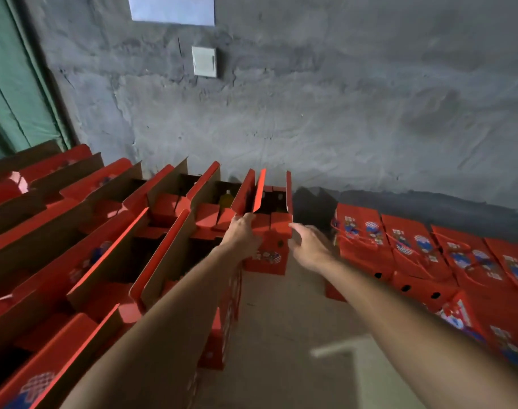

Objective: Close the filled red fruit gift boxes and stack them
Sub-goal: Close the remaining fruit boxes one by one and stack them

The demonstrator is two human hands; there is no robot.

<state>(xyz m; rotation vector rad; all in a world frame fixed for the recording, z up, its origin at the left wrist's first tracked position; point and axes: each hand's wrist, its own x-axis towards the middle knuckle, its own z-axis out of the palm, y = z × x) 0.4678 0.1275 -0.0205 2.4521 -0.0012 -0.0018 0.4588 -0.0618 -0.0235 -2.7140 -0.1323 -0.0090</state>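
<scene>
Red cardboard gift box [269,249] stands open by the rough grey wall [310,113], flaps upright. Left hand [243,234] grips its near-left rim; right hand [308,246], fingers spread, touches its right corner beside closed boxes [414,249].

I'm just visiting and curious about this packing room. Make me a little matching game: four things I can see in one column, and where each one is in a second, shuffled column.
Things:
1. open red box
2. closed red boxes
3. wall switch
4. green curtain

Places:
a. far left edge
b. on the grey wall, above the boxes
c. between the left hand and right hand
d. lying stacked on the right

Pairs: 1-c, 2-d, 3-b, 4-a
</scene>
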